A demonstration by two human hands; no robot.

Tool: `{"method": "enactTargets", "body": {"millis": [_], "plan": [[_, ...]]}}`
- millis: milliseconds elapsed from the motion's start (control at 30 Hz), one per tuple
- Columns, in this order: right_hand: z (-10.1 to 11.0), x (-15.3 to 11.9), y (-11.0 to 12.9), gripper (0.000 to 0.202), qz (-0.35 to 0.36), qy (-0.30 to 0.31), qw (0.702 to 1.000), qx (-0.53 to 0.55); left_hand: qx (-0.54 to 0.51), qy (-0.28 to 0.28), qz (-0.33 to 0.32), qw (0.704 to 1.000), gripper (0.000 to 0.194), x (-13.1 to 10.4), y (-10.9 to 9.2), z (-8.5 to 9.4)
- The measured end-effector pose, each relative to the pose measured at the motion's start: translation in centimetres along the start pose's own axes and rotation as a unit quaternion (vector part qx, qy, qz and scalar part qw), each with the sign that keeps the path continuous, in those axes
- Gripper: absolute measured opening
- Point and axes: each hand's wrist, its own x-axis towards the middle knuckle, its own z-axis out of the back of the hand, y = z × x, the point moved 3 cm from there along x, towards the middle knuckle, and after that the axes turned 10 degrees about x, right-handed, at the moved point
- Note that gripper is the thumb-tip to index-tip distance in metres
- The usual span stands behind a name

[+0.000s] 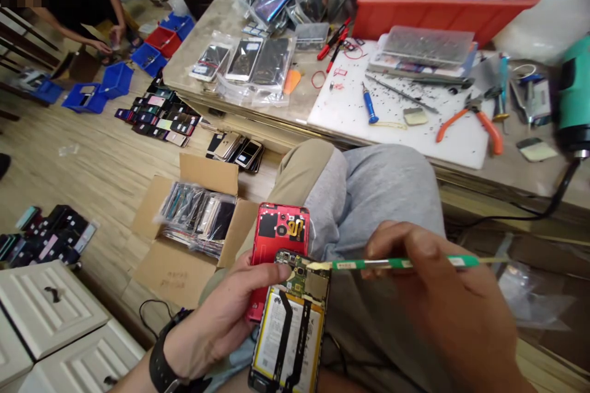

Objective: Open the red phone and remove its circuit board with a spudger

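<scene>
My left hand (230, 310) holds an opened phone (290, 338) together with a red back cover (281, 227) behind it. The thumb rests on the upper edge of the phone's circuit board, above the battery. Pinched in my right hand (442, 295) is a green tool (396, 263) with a pale pointed tip, which is at the board's top right. Whether the tip touches the board is hard to tell. Both hands are above my lap.
A table bears a white mat (322, 104), orange pliers (474, 123), a blue screwdriver (369, 104), bagged phones (244, 61) and a red bin (428, 15). A carton (184, 270) of phones stands on the floor at left, near white drawers (50, 301). A person (87, 6) sits at upper left.
</scene>
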Motion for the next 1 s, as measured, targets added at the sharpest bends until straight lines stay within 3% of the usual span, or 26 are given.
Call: {"method": "enactTargets", "body": {"millis": [67, 300, 600, 900, 1000], "plan": [[0.0, 0.1, -0.3, 0.039, -0.026, -0.011, 0.999, 0.020, 0.004, -0.003, -0.003, 1.000, 0.032, -0.1, -0.1, -0.2], [-1.0, 0.3, -0.8, 0.036, -0.026, 0.066, 0.997, -0.015, 0.023, -0.008, -0.010, 1.000, 0.033, -0.1, 0.0, -0.4], [-1.0, 0.1, -1.3, 0.035, -0.032, 0.032, 0.998, -0.037, 0.011, 0.010, -0.010, 1.000, 0.029, 0.0, 0.0, -0.4], [-1.1, 0.2, -0.6, 0.034, 0.014, 0.095, 0.995, -0.027, 0.007, -0.002, -0.010, 1.000, 0.024, 0.2, 0.0, -0.3], [-1.1, 0.1, -0.3, 0.033, 0.021, 0.086, 0.995, -0.049, 0.014, -0.002, -0.007, 1.000, 0.027, 0.1, 0.1, -0.2]]}}
